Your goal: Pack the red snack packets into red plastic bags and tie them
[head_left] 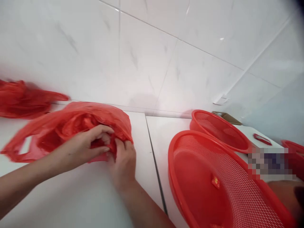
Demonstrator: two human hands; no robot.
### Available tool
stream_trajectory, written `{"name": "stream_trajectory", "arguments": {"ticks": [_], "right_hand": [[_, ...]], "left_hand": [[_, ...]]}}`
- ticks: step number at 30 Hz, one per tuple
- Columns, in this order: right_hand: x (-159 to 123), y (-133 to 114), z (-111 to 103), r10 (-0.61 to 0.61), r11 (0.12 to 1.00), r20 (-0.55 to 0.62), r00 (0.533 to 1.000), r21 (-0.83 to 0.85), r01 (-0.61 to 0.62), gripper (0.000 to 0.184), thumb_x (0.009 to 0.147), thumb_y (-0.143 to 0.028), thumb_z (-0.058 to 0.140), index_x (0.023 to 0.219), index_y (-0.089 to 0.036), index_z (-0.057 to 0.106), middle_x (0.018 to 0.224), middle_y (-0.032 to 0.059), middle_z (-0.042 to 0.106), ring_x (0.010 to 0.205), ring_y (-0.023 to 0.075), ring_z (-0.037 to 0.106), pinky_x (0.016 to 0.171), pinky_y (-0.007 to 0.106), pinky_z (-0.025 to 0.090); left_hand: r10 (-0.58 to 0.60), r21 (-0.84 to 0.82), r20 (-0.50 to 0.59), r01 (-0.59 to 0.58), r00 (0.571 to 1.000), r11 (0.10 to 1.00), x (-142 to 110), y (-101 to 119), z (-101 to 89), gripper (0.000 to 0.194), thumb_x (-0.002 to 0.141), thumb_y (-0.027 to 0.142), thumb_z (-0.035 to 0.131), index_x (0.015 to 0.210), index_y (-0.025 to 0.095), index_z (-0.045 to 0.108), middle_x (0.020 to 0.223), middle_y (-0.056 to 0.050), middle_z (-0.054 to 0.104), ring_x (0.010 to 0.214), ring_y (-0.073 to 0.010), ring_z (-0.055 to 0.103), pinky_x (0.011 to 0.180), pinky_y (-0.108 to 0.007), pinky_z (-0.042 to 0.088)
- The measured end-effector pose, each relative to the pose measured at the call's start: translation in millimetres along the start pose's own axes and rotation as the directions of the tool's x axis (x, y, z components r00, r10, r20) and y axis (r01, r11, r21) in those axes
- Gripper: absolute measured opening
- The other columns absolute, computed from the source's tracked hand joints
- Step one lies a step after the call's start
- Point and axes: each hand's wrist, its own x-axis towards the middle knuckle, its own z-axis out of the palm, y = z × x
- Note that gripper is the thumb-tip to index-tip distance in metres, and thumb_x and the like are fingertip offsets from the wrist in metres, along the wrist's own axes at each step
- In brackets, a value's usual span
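A red plastic bag lies on the white table with its handle loop spread to the left. More crumpled red plastic shows inside its mouth. My left hand reaches across the bag from the left, its fingers curled around the bag's edge. On the right side, my right hand pinches the same gathered edge, close against the left fingertips. Both hands almost meet at this bunched plastic. What lies under the fingers is partly hidden.
Another crumpled red bag lies at the far left by the tiled wall. To the right stand a large red mesh basket holding a small red packet, and a second red basket behind. A person is partly visible beyond.
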Motion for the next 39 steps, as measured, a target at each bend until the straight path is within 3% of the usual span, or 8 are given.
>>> {"name": "stream_trajectory", "arguments": {"ticks": [4, 12, 19, 24, 30, 32, 35, 39], "right_hand": [[4.8, 8.0, -0.9, 0.191, 0.948, 0.019, 0.981, 0.257, -0.189, 0.017, 0.077, -0.015, 0.049, 0.083, -0.021, 0.064, 0.090, 0.0059, 0.059, 0.084, 0.0200, 0.056, 0.077, 0.034, 0.046], [13.7, 11.0, -16.5, 0.428, 0.538, 0.292, 0.855, 0.678, -0.501, 0.010, 0.073, -0.024, 0.048, 0.065, -0.022, 0.043, 0.056, -0.0056, 0.041, 0.054, 0.0113, 0.037, 0.050, 0.023, 0.032], [-5.7, 8.5, -24.3, 0.436, 0.581, 0.305, 0.846, 0.623, -0.524, 0.021, 0.076, -0.026, 0.046, 0.061, -0.023, 0.031, 0.059, -0.0051, 0.032, 0.054, 0.0113, 0.029, 0.049, 0.024, 0.026], [-18.9, 10.8, -42.7, 0.444, 0.661, 0.214, 0.870, 0.577, -0.479, 0.022, 0.082, -0.033, 0.043, 0.064, -0.023, 0.037, 0.062, -0.0046, 0.034, 0.057, 0.0115, 0.030, 0.052, 0.023, 0.027], [-12.4, 26.3, -56.1, 0.462, 0.677, 0.191, 0.866, 0.555, -0.483, 0.016, 0.075, -0.035, 0.055, 0.070, -0.020, 0.053, 0.061, -0.0053, 0.042, 0.058, 0.0108, 0.035, 0.054, 0.021, 0.030], [-13.3, 26.6, -55.4, 0.447, 0.665, 0.214, 0.869, 0.570, -0.483, 0.014, 0.073, -0.033, 0.056, 0.071, -0.019, 0.055, 0.058, -0.0061, 0.042, 0.056, 0.0104, 0.035, 0.053, 0.021, 0.030], [-22.1, 22.3, -54.7, 0.405, 0.660, 0.266, 0.875, 0.577, -0.480, 0.010, 0.071, -0.029, 0.057, 0.069, -0.020, 0.053, 0.057, -0.0063, 0.045, 0.055, 0.0099, 0.036, 0.052, 0.021, 0.030], [-38.9, 18.8, -60.5, 0.272, 0.681, 0.370, 0.888, 0.579, -0.449, 0.013, 0.070, -0.028, 0.063, 0.073, -0.020, 0.053, 0.062, -0.0055, 0.051, 0.056, 0.0102, 0.042, 0.055, 0.022, 0.035]], "left_hand": [[0.169, 0.043, 0.052, -0.171, 0.984, 0.984, -2.9, 8.2, -8.9, 0.045, 0.078, 0.032, 0.057, 0.122, 0.032, 0.049, 0.118, 0.000, 0.063, 0.104, -0.0203, 0.061, 0.083, -0.029, 0.054], [0.359, 0.393, 0.168, -0.396, 0.918, 0.830, 24.6, -29.3, 16.0, 0.076, 0.073, 0.040, 0.067, 0.141, 0.029, 0.035, 0.150, -0.006, 0.033, 0.139, -0.0325, 0.025, 0.111, -0.050, 0.028], [0.170, 0.573, -0.049, -0.112, 0.984, 0.812, 79.9, -76.3, 34.2, 0.054, 0.086, 0.028, 0.049, 0.138, 0.024, 0.041, 0.151, -0.009, 0.031, 0.141, -0.0346, 0.017, 0.112, -0.053, 0.021], [0.164, 0.529, -0.015, -0.131, 0.986, 0.838, 87.7, -81.4, 23.2, 0.053, 0.081, 0.024, 0.053, 0.134, 0.019, 0.047, 0.150, -0.011, 0.034, 0.142, -0.0365, 0.013, 0.113, -0.054, 0.015], [0.151, 0.279, -0.236, -0.082, 0.960, 0.957, 29.0, -36.6, 20.1, 0.039, 0.088, 0.016, 0.038, 0.124, 0.022, 0.052, 0.136, -0.012, 0.048, 0.130, -0.0295, 0.037, 0.105, -0.051, 0.031], [-0.086, -0.169, -0.263, 0.042, 0.961, 0.985, 2.6, -18.4, 27.1, 0.048, 0.086, 0.034, 0.051, 0.132, 0.022, 0.041, 0.134, -0.015, 0.047, 0.119, -0.0277, 0.048, 0.096, -0.045, 0.042], [-0.378, -0.722, 0.076, 0.313, 0.922, 0.617, -27.0, 1.8, 36.5, 0.069, 0.082, 0.057, 0.052, 0.139, 0.027, 0.027, 0.138, -0.017, 0.041, 0.119, -0.0295, 0.049, 0.084, -0.042, 0.049], [-0.221, -0.891, 0.244, 0.309, 0.944, 0.334, -45.1, 10.3, 37.1, 0.043, 0.078, 0.048, 0.063, 0.111, 0.021, 0.055, 0.110, -0.010, 0.062, 0.097, -0.0220, 0.061, 0.083, -0.035, 0.048]]}}
